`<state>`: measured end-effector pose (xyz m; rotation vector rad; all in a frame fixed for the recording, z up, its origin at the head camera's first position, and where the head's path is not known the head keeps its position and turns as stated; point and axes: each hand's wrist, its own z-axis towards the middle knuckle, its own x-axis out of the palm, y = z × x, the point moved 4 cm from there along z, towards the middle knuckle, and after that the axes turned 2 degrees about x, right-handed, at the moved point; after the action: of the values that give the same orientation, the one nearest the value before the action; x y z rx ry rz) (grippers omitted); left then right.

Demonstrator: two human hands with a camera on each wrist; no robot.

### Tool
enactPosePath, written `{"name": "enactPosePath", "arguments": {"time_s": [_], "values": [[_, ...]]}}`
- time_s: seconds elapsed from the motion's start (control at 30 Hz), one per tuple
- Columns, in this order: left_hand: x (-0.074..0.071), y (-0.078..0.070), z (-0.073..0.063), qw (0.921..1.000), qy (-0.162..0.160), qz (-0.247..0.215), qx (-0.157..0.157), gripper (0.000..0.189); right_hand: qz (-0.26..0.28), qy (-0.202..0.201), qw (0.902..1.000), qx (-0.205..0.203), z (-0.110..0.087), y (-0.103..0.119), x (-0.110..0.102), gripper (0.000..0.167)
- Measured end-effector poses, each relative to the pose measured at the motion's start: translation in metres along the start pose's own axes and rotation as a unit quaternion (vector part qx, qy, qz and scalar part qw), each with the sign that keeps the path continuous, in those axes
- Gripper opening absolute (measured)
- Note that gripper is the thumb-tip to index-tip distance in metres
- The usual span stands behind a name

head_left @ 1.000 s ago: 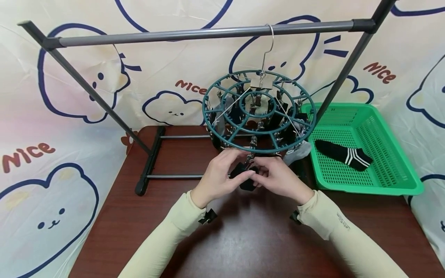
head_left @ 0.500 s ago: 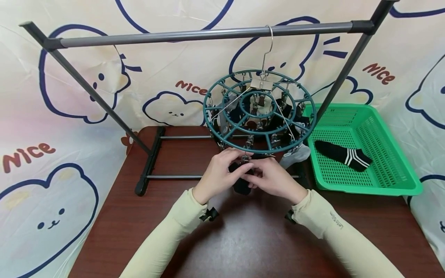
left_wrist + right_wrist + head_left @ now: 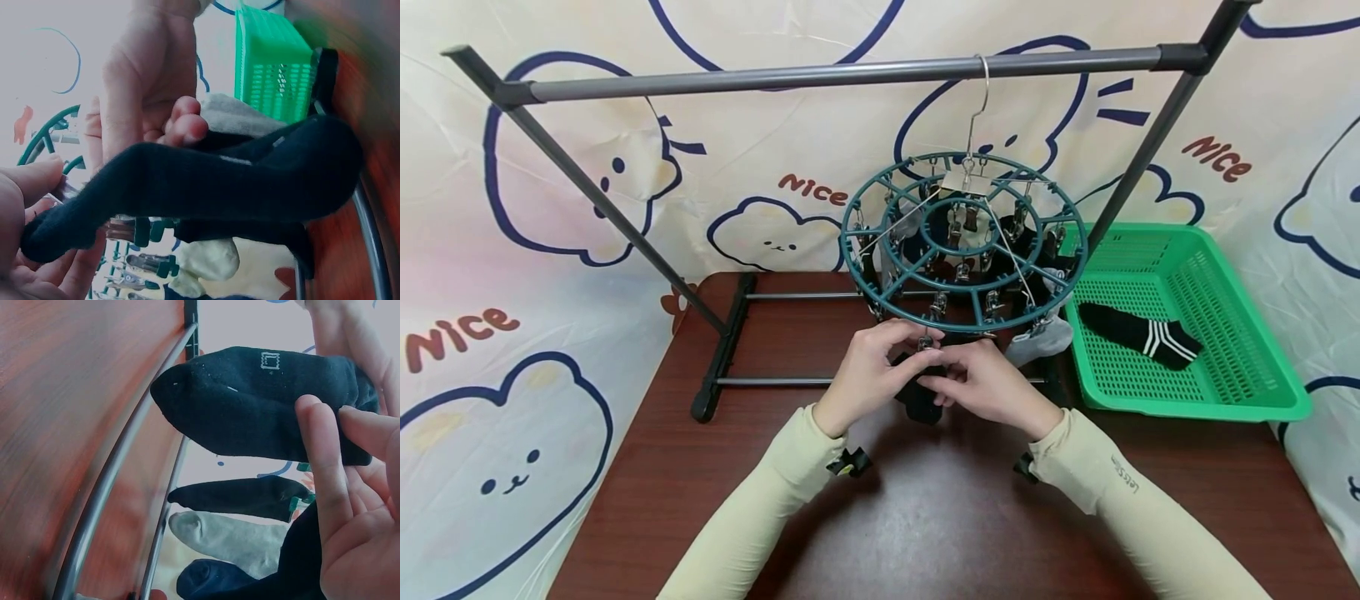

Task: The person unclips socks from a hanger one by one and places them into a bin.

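A black sock point(image 3: 921, 407) hangs at the front edge of a round teal clip hanger point(image 3: 977, 307). My left hand point(image 3: 867, 373) pinches a small metal clip point(image 3: 927, 342) at the sock's cuff, with fingertips around the cuff in the left wrist view. My right hand point(image 3: 996, 385) pinches the sock just below, between thumb and fingers in the right wrist view. There the sock point(image 3: 231, 406) shows a small white square mark and its toe hanging free. Other socks hang behind it, including a grey sock point(image 3: 228, 540) and a dark blue one point(image 3: 209, 578).
The hanger hooks over the bar point(image 3: 775, 77) of a grey metal stand on the brown table point(image 3: 955, 517). A green basket point(image 3: 1217, 410) at the right holds a black sock with white stripes point(image 3: 1138, 333). A grey sock point(image 3: 1043, 340) hangs beside the basket.
Both hands have shifted slightly left with the black sock and clip, which now hang a little lower. The hanger has turned slightly.
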<state>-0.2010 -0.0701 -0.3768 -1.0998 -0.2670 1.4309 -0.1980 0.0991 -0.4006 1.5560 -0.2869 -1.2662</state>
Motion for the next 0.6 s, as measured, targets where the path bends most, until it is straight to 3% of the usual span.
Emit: {"name": "enactPosePath", "arguments": {"time_s": [0.17,0.4,0.6], "values": [[-0.0005,0.0,0.0011,0.9995,0.002,-0.028,-0.016,0.021,-0.005,0.0,1.0,0.001,0.0004,0.0002,-0.0014,0.023],[-0.0027,0.0016,0.0012,0.9986,-0.009,0.005,-0.052,0.022,0.003,0.008,1.0,0.003,0.0007,0.0007,-0.0014,0.024],[-0.0029,0.0004,0.0013,0.9986,-0.011,0.008,-0.05,0.02,-0.005,0.008,1.0,-0.001,0.0002,0.0016,-0.0022,0.023]]}}
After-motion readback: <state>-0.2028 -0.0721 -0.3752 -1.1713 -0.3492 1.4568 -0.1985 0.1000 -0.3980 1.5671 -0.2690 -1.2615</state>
